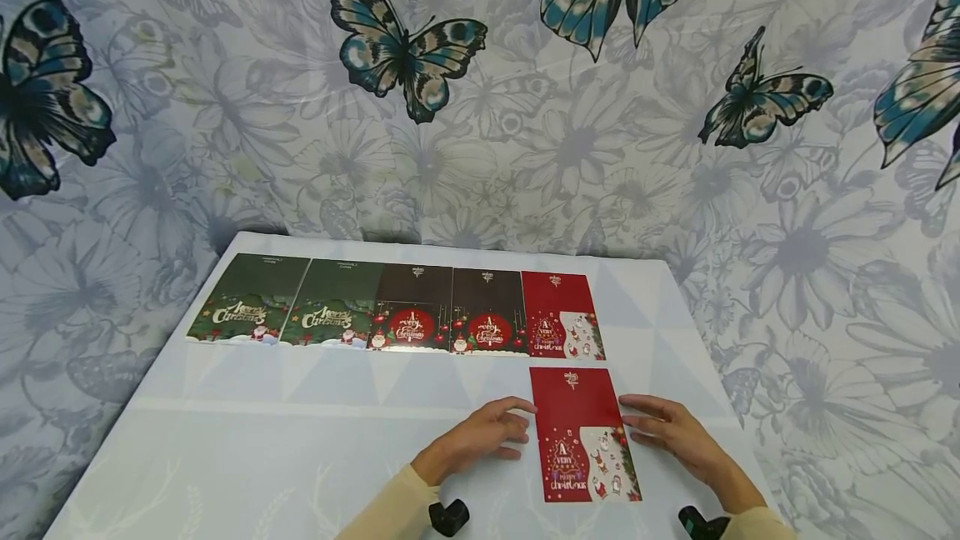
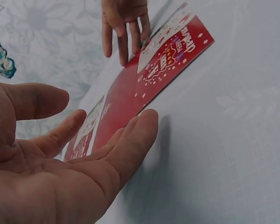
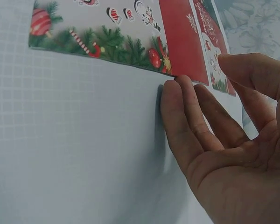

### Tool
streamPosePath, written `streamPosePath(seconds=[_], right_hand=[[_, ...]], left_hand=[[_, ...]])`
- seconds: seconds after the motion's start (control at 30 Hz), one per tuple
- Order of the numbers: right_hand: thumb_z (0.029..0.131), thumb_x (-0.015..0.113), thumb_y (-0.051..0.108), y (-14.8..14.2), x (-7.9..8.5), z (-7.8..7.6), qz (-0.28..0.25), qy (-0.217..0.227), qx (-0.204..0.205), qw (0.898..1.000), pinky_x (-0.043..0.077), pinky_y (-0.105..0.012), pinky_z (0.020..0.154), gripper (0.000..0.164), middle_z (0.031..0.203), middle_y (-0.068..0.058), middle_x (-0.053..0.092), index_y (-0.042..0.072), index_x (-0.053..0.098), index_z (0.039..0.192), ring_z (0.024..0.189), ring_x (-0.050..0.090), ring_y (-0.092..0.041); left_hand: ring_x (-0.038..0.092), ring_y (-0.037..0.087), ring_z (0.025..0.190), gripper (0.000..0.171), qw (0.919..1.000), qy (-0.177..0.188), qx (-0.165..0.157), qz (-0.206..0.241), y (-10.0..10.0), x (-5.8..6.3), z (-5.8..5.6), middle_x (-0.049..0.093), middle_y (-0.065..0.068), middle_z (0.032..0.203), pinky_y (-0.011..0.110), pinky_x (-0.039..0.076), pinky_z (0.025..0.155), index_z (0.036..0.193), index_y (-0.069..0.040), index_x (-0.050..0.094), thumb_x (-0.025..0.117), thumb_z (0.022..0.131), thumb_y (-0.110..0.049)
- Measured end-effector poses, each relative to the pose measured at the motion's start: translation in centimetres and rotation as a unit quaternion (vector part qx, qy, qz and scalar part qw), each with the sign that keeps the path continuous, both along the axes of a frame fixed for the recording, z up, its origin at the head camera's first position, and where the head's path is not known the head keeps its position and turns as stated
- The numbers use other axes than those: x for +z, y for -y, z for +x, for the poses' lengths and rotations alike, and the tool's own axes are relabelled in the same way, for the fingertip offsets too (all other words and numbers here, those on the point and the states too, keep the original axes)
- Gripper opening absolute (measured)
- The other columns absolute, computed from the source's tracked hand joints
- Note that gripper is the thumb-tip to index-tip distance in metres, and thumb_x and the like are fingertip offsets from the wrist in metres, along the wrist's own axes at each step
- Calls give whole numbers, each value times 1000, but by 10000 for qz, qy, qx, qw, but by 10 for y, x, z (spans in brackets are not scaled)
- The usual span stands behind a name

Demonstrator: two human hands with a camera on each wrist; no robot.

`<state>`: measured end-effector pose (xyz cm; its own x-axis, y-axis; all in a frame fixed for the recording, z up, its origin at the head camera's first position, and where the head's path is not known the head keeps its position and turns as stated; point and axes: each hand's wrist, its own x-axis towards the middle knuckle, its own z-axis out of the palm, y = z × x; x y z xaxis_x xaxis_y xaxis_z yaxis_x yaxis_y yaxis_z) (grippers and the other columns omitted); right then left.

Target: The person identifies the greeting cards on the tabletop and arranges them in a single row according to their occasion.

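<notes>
A red Christmas card point(image 1: 573, 402) lies flat and unfolded on the table, its lower half printed with lettering and a white patch of small figures. My left hand point(image 1: 483, 432) is at its left edge, fingers relaxed and fingertips right by the border. On the opposite side, my right hand point(image 1: 675, 432) has its fingers extended toward the right edge. In the right wrist view, the fingertips point(image 3: 171, 95) of that hand are close to the card's printed border. The left wrist view shows the left palm turned up beside the card, thumb raised. Neither hand grips anything.
Behind this card runs a row of laid-out cards: two green cards point(image 1: 251, 282), two dark brown cards point(image 1: 487, 290) and another red card point(image 1: 557, 290). They lie side by side on the pale table point(image 1: 300, 423). A butterfly-patterned wall covering point(image 1: 525, 165) rises behind the table's far edge.
</notes>
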<state>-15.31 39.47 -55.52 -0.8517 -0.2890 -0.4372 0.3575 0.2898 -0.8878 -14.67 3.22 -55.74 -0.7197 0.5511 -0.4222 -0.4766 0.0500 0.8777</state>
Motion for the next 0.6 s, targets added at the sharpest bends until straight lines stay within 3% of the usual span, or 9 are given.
streamPosePath(seconds=[0.6], right_hand=[[102, 58, 19, 6, -2, 0, -332, 201, 157, 9991, 54, -34, 100, 62, 155, -28, 37, -6, 32, 152, 122, 63, -21]], left_hand=[[61, 28, 113, 43, 9998, 179, -22, 33, 0, 1, 1, 62, 16, 125, 51, 54, 96, 136, -4, 53, 61, 94, -5]])
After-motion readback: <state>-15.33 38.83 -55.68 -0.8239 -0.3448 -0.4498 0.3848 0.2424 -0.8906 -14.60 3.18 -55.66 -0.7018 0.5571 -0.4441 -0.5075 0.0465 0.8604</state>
